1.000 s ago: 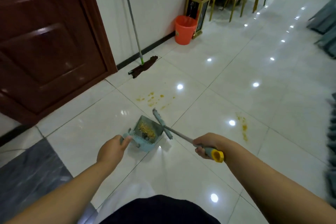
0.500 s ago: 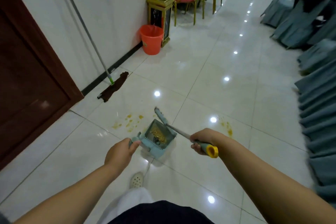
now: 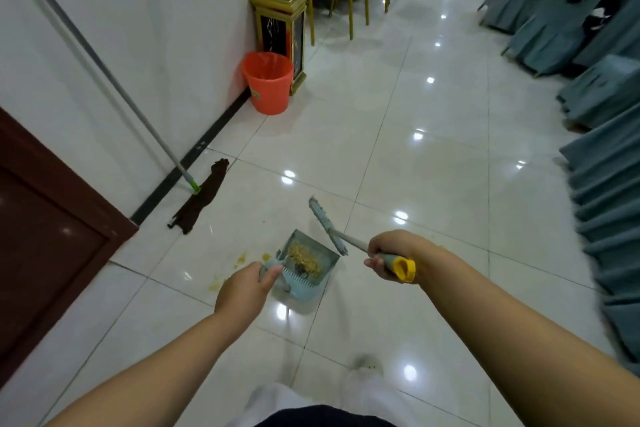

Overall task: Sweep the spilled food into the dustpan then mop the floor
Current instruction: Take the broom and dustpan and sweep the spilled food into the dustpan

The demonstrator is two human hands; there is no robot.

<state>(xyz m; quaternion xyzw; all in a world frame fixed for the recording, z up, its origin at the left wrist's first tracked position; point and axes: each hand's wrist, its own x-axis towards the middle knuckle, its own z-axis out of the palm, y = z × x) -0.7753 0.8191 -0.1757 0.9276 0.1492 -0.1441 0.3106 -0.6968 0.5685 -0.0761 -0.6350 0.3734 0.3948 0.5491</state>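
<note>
Head view, dustpan (image 3: 304,265) held (open floor (image 3: 433,156) ahead)

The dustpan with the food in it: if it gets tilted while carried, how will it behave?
The dustpan, held in the left hand, looks like light, stiff plastic. The loose food would probably slide toward its open lip and spill if tipped forward.

pale blue dustpan (image 3: 304,274), orange bucket (image 3: 268,81)
</note>
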